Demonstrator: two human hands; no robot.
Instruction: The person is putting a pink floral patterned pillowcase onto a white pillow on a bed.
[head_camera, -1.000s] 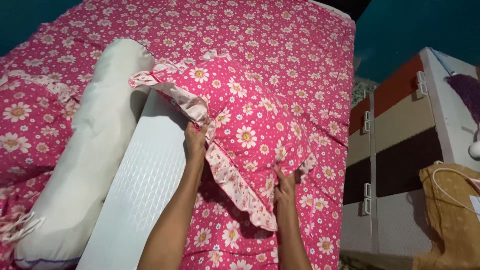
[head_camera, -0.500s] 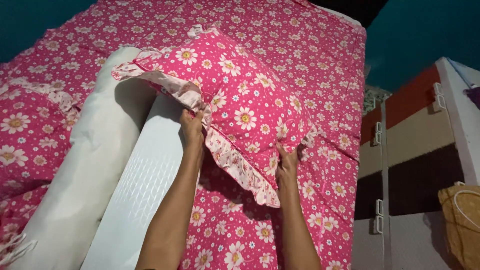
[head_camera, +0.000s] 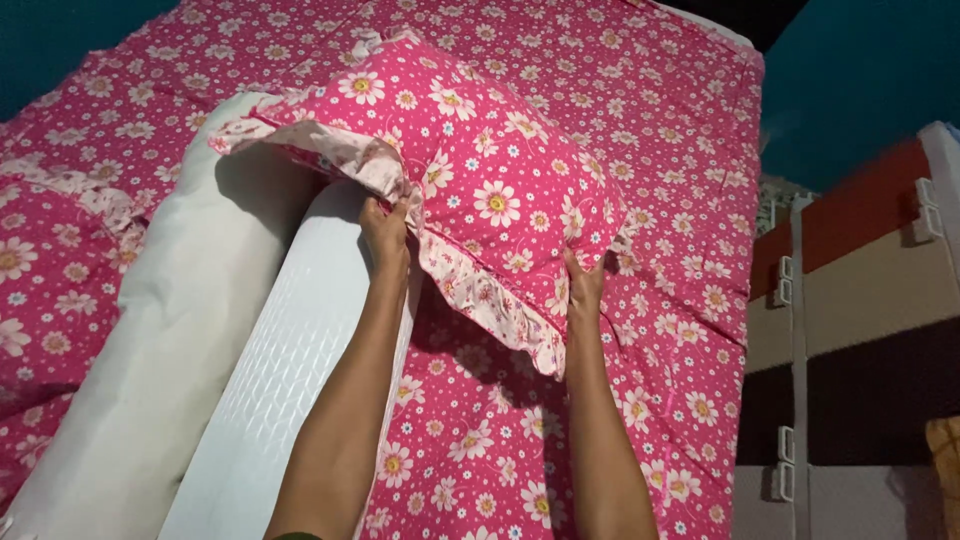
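Observation:
A pink pillow with white daisy print and a frilled border is lifted above the bed. My left hand grips its frilled edge at the near left. My right hand pinches the pillow's near right corner. Both arms reach forward from the bottom of the view. Under the pillow lies the bed sheet in the same pink daisy print.
A long white bolster lies to the left, beside a white textured panel. A second pink floral pillow sits at the far left. To the right of the bed stands a drawer cabinet with brown, red and grey fronts.
Both hands have carried the pillow upward and farther over the bed. The view has shifted left, so the cabinet and the tan cloth on it slid toward the right edge.

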